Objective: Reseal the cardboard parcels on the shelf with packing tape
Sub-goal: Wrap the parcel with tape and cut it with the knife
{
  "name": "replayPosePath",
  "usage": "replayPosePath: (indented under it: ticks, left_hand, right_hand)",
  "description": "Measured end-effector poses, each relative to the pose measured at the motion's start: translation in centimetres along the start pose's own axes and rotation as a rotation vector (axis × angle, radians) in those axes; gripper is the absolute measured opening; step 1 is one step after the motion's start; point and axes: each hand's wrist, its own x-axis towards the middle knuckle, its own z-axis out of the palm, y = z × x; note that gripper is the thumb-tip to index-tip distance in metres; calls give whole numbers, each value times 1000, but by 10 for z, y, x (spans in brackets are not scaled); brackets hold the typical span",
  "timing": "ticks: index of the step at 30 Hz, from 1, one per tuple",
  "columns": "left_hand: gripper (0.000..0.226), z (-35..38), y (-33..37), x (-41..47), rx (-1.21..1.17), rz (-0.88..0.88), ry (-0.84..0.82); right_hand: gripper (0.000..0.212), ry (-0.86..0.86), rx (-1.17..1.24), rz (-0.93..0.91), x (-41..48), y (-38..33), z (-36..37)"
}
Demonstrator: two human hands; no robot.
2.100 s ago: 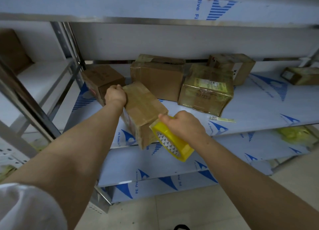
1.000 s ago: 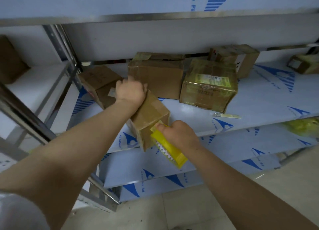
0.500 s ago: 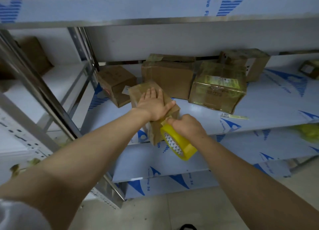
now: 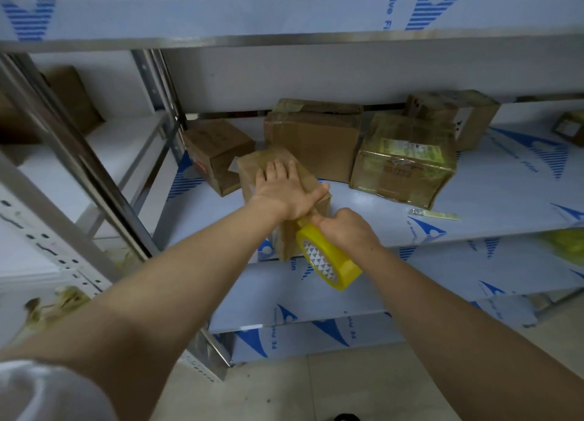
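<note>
The parcel [image 4: 271, 164] sits at the shelf's [image 4: 493, 199] front edge under the flat, straight-fingered left hand [image 4: 286, 189], while the right hand [image 4: 345, 229] grips the tape roll [image 4: 330, 258] at its near corner, boxes [image 4: 316, 139] crowding behind.

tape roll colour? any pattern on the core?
Yellow tape roll; its inner core shows a white triangle pattern. Only the head view shows it, gripped in the right hand.

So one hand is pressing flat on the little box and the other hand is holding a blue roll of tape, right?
Not quite. The roll of tape is yellow, not blue; the head view shows it. The rest holds: the left hand presses flat on the little box and the right hand holds the roll.
</note>
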Motion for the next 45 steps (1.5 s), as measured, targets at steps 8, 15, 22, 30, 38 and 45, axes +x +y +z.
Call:
replayPosePath:
  ticks: [8,15,22,30,38,45]
  left_hand:
    - [79,-14,-29,41,-39,-172,95]
    - [81,-24,-50,73,76,-226,182]
    - [41,-23,-63,93,-118,-279,248]
    - [57,-17,-47,76,123,-11,499]
    - [109,-7,-11,30,-19,-128,17]
    - [65,-5,0,2,124,91,318]
  right_hand:
    - [59,-17,-13,-32,6,1,-3]
    - [62,-38,-8,-38,13,-3,-3]
    - [62,-60,-7,-21,18,1,-6]
    - [56,-57,23,-27,17,0,-11]
    - [54,-55,46,-17,17,-2,-12]
    - [58,-29,71,3,19,4,-8]
